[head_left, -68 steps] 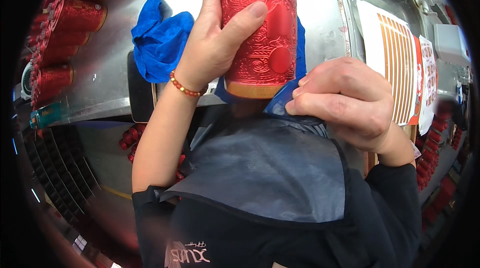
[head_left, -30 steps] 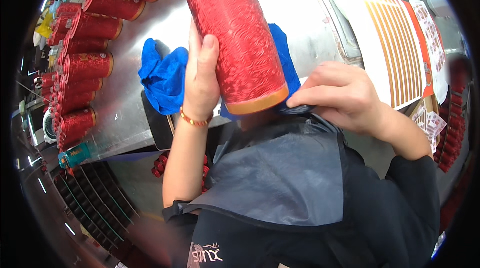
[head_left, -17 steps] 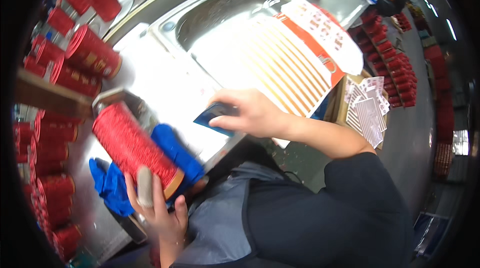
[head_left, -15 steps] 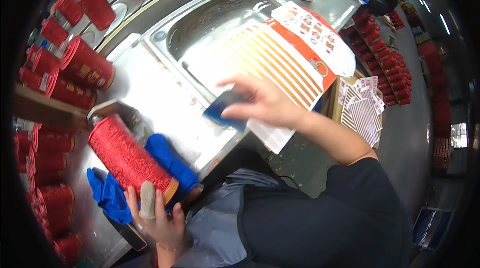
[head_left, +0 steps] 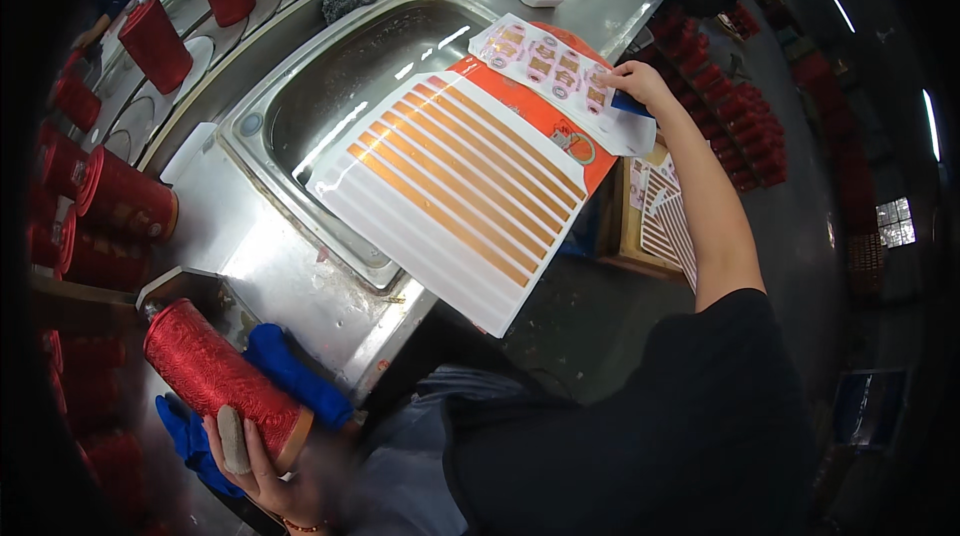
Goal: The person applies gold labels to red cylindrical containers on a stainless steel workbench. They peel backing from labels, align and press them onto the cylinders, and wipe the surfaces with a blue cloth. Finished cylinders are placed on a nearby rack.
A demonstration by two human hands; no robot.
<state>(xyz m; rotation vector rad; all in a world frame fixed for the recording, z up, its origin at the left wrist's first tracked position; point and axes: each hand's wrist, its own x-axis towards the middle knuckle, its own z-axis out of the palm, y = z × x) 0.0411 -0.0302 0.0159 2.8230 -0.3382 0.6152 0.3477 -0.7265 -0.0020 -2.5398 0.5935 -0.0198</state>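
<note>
Red embossed cylindrical canister with a gold-coloured band at the near end is lying on its side down at the lower left, cradled in the left hand right at the edge of the steel counter, with a crumpled blue cloth touching it underneath. The left hand is curled about halfway round the banded end, one fingertip covered with what looks like a grey finger cot, so it's a proper hold and not just a touch. My guess is it's a stiff tin or card tube, fairly light, and that textured foil-like skin probably gives decent grip but would scuff or dent if squeezed hard, so I'd hold it round the body near an end like it is now. Over at the far right the right hand is stretched out, fingers closed on a small blue card-like scraper at the edge of a sheet of small round orange labels. That sheet sits on a big white sheet of long orange strip stickers, which is draped over the steel sink. More red canisters are stacked along the left.
</note>
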